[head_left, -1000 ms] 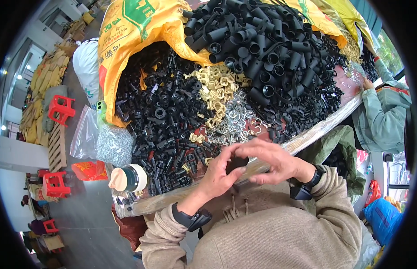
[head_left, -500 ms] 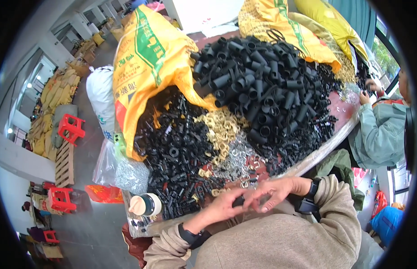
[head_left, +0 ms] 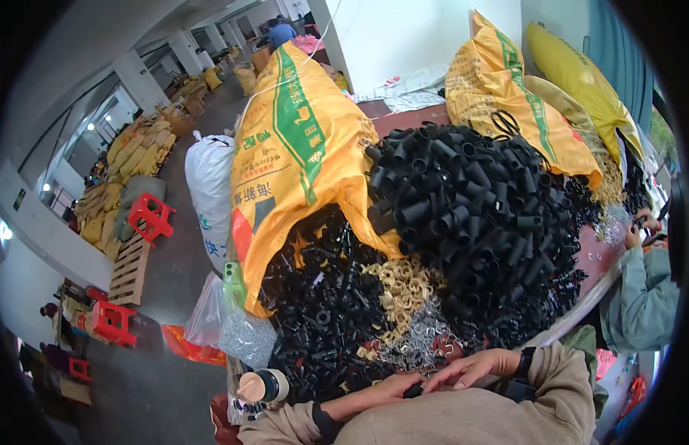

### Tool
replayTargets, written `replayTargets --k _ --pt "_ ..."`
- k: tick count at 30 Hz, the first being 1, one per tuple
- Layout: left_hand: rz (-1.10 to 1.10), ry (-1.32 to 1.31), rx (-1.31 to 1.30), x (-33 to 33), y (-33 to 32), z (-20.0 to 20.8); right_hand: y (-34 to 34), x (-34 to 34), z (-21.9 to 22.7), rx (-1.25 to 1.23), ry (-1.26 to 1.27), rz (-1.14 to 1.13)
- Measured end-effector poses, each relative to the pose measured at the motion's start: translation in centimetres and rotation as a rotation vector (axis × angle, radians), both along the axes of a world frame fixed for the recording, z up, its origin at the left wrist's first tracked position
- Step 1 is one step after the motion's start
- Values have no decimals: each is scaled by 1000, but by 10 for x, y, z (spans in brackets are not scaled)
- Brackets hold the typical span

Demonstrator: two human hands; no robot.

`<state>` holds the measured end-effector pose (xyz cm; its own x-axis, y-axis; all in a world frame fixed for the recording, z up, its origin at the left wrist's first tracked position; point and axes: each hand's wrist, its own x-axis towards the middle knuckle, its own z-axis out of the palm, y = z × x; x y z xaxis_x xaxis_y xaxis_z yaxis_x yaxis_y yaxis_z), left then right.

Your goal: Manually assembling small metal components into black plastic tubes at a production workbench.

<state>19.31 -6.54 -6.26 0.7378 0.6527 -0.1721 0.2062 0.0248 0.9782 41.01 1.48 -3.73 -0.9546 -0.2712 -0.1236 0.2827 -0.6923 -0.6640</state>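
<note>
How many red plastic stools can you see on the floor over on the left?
3: one red stool beside the wooden pallet, one below that pallet's near end, and a small one lower left. Others may be hidden behind sacks.

The short black plastic tubes [head_left: 478, 200] in the big heap looked smooth and a bit shiny. The small black plastic parts [head_left: 322, 311] beside them looked duller. The little gold rings [head_left: 403, 285] looked like shiny metal, and so did the small silver clips [head_left: 422, 341]. The big yellow woven sack [head_left: 292, 156] looked rough but glossy. The red stool [head_left: 150, 215] looked like smooth plastic. The flat pallet [head_left: 129, 268] was bare wood.
</note>
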Motion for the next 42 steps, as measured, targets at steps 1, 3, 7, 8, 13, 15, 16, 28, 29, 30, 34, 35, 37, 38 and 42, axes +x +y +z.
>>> replayTargets --k 1,3,7,8,13,15,16,28,29,30,34,35,37,38,42 --pt "9 -62 37 3 1 -11 4 -3 1 4 6 7" --pt "26 -192 105 8 0 -28 9 -5 3 -3 -1 -12" --pt "-30 -214 -36 1 5 -33 0 3 -23 -122 -17 -49" --pt "-29 -213 -31 -3 8 -31 1 3 -28 -177 -20 -56" --pt "1 -129 -122 -18 5 -18 0 9 2 -141 -159 -133" --pt "12 -91 -148 -23 4 -7 -3 12 0 -105 -175 -149" --pt "19 -77 -177 -26 3 -4 -4 12 -3 -101 -190 -155" --pt "222 137 -12 -26 5 1 19 15 -37 -193 -84 -468" --pt "258 217 34 -22 9 2 23 16 -42 -251 -104 -570" --pt "303 221 92 -18 12 1 25 15 -35 -218 -59 -689" --pt "383 204 257 -2 26 6 24 3 -28 -326 48 -849" --pt "384 191 265 1 29 8 20 2 -27 -340 74 -859" --pt "383 181 273 5 32 6 12 -2 -27 -352 150 -873" --pt "468 74 89 10 32 4 5 -3 -27 -356 148 -875" --pt "684 -199 -304 25 19 2 -18 -5 -24 -372 145 -911"
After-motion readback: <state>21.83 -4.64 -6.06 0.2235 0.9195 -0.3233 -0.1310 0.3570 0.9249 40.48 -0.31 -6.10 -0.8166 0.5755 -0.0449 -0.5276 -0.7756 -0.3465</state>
